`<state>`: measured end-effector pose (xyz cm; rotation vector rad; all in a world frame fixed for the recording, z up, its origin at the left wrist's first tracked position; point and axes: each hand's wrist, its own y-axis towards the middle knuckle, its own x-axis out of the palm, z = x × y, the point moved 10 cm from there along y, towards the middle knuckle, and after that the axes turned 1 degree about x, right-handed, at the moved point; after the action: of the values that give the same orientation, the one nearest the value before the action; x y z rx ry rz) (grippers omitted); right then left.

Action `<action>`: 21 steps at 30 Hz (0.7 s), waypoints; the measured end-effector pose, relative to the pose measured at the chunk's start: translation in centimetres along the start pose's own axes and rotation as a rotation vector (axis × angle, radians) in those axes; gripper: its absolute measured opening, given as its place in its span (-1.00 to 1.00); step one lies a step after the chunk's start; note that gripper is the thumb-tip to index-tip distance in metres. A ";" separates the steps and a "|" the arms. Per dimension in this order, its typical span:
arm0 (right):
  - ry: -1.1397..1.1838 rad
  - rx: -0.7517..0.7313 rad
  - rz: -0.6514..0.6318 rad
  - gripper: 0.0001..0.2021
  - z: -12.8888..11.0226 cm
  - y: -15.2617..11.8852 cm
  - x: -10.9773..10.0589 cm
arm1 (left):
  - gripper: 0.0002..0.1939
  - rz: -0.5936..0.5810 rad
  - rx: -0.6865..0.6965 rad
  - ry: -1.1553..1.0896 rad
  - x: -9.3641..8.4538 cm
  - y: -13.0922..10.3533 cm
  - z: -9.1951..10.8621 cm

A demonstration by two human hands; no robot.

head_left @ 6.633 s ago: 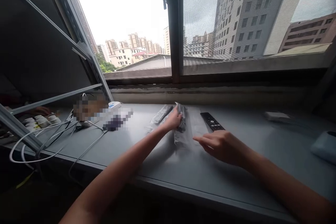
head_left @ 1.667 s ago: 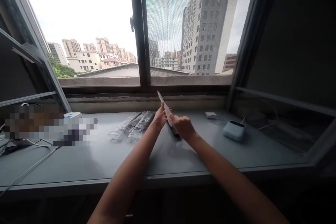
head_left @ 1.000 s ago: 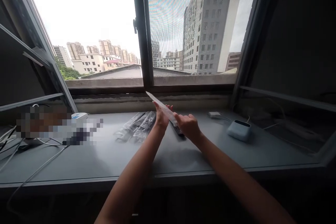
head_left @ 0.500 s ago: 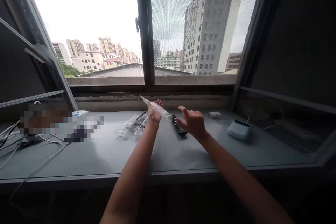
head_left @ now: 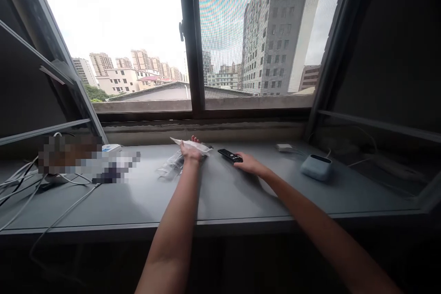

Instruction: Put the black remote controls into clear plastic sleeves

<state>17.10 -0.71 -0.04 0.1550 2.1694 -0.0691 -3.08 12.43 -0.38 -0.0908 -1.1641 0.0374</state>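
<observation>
Thin, whitish and see-through, a plastic bag (head_left: 198,146) lies across the palm of my left hand (head_left: 191,152), gripped by the thumb. Under and left of that hand, more clear plastic packaging (head_left: 168,168) rests on the desk; what it contains is hard to make out. To the right, my right hand (head_left: 250,164) has its fingers closed on the near end of a black remote control (head_left: 230,155). The remote's buttons face up, and its far end points left toward the bag.
A light blue box-shaped device (head_left: 316,168) and a white charger plug (head_left: 284,148) with a cable are on the right of the grey desk (head_left: 144,206). White cables (head_left: 74,204) and blurred-out items crowd the left. Metal frames (head_left: 69,55) flank the window.
My right hand has come down and taken hold of the remote control, which has turned and shifted. My left hand has moved left and lower with the plastic bag.
</observation>
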 end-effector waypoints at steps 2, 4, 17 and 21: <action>0.218 0.001 -0.069 -0.48 0.0 -0.1 -0.4 | -0.58 0.015 0.028 -0.045 -0.2 0.1 0.6; 0.487 -0.039 -0.149 -0.51 -0.5 -0.5 -1.0 | -0.57 0.024 0.050 -0.079 -0.3 0.1 1.0; 0.548 -0.299 -0.475 -0.48 -2.9 -3.2 -0.5 | -0.63 0.039 0.055 -0.087 -0.2 -0.1 0.9; 0.491 -0.295 -0.427 -0.49 -3.3 -3.0 -0.1 | -0.67 0.023 0.026 -0.098 0.6 -0.4 0.4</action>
<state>14.03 -3.31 1.90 -0.5112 2.6363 0.0530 -3.18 12.12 0.32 -0.0797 -1.2598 0.0778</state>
